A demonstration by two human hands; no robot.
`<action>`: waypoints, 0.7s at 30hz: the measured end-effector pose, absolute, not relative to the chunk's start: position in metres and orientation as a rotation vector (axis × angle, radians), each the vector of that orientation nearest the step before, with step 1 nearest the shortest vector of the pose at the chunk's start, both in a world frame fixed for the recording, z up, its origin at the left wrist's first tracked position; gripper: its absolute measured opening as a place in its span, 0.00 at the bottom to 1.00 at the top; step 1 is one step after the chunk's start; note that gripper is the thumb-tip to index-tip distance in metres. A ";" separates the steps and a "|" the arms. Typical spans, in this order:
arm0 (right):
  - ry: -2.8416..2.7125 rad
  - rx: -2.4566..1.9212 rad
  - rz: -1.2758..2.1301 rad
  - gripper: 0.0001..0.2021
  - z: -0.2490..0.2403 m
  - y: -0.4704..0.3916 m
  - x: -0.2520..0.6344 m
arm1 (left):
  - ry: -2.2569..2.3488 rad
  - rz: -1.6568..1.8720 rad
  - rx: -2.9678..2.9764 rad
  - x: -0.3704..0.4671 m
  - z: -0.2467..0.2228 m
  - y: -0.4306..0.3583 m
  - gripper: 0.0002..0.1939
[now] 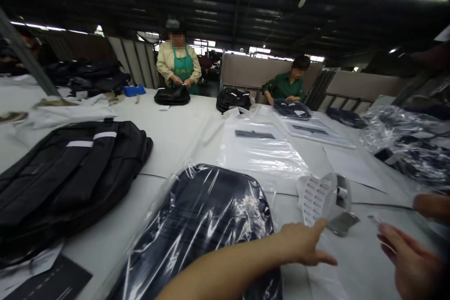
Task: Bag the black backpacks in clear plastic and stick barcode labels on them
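My left hand (303, 245) reaches across the lower right corner of a black backpack sealed in a clear plastic bag (204, 225). Its fingers are spread and point right, and its thumb is close to the strip of white labels hanging from a label roll on a small stand (325, 197). It holds nothing. My right hand (409, 262) hovers over the white table (176, 136) at the lower right, blurred, fingers apart, with nothing visible in it.
An unbagged black backpack (70, 173) lies at left. Flat clear bags (260, 150) are stacked ahead, and crumpled bagged goods (408, 145) sit at right. Two people (178, 63) (290, 85) work on dark bags across the table. A blurred skin-coloured shape (432, 206) shows at the right edge.
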State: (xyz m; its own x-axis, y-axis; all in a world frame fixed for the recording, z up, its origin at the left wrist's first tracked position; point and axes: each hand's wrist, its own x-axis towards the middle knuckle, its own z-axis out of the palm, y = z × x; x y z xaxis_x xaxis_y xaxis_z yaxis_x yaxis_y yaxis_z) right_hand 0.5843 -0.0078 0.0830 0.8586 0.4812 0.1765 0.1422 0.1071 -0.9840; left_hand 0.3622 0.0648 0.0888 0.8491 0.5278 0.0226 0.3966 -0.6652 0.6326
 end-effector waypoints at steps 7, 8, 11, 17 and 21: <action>-0.798 -1.381 0.893 0.21 0.108 0.019 0.414 | 0.881 0.571 2.902 0.138 0.138 0.037 0.29; -0.902 -1.359 0.969 0.20 0.108 0.024 0.391 | 0.999 0.503 2.874 0.113 0.130 0.036 0.32; -1.127 -1.318 1.089 0.18 0.108 0.043 0.334 | 1.136 0.235 2.743 0.071 0.100 0.033 0.38; -1.242 -1.406 1.094 0.16 0.095 0.084 0.289 | 1.182 0.176 2.621 0.069 0.084 0.030 0.39; -1.256 -1.487 1.047 0.15 0.083 0.099 0.283 | 1.157 0.168 2.605 0.067 0.087 0.036 0.39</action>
